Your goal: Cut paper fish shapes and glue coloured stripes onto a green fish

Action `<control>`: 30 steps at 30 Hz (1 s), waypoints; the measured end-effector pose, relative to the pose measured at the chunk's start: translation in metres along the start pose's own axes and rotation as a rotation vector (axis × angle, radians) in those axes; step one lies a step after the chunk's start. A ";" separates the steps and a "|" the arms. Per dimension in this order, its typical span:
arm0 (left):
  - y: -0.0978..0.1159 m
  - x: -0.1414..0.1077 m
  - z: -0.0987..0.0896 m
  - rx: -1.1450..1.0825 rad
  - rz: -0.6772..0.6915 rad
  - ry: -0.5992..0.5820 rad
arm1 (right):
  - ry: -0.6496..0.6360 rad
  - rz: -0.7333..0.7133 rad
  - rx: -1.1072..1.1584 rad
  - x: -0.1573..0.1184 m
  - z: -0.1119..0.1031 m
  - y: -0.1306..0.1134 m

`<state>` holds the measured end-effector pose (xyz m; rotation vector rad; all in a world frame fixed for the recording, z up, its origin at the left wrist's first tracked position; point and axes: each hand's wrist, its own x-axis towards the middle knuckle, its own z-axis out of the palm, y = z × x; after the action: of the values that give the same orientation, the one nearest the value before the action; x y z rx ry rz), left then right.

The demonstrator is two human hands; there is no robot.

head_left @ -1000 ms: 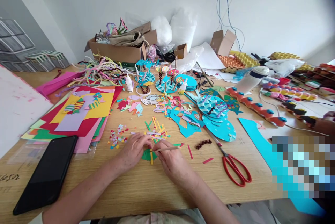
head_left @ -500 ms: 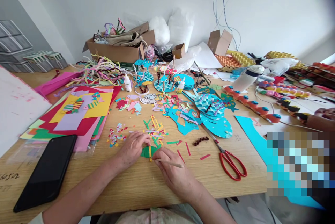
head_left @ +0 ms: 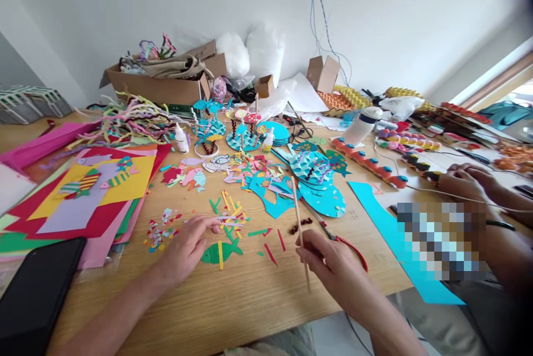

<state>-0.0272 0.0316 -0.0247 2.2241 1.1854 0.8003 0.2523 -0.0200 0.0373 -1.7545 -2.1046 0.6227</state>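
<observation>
My left hand [head_left: 189,247] is over the table with its thumb and index finger closed at the left end of a lilac paper strip [head_left: 227,217], beside a small pile of cut strips. Just to its right, a green paper fish [head_left: 210,254] lies flat with a yellow strip [head_left: 220,255] across its body. My right hand [head_left: 318,259] grips a thin wooden stick [head_left: 297,206], held nearly upright above the table. Near that hand lie red paper strips [head_left: 270,254], a dark brown twisted pipe cleaner [head_left: 300,226] and red-handled scissors [head_left: 353,251], partly hidden behind the hand.
A black phone [head_left: 39,295] and stacked coloured paper [head_left: 120,214] lie at the left. Glue bottles [head_left: 182,139], paper scraps [head_left: 200,175] and blue paper pieces [head_left: 325,200] spread across the middle. Another person's hands [head_left: 470,184] are at the right.
My right hand has lifted off the green fish and moved right, turning the stick upright. My left hand has let go of the fish and reached the strips. The view has turned right.
</observation>
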 end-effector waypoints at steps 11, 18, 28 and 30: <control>0.051 0.028 0.020 0.372 0.156 -0.235 | -0.250 0.227 -0.356 0.003 0.017 0.032; 0.070 0.068 0.066 0.456 0.284 -0.435 | -0.232 0.237 -0.350 -0.001 0.019 0.034; 0.067 0.094 0.092 0.474 0.466 -0.479 | -0.186 0.272 -0.339 -0.006 0.012 0.039; 0.067 0.097 0.093 0.472 0.503 -0.484 | -0.177 0.268 -0.354 -0.006 0.010 0.041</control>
<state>0.1192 0.0673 -0.0206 2.9377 0.6233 0.1112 0.2822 -0.0209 0.0077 -2.2794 -2.2226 0.5117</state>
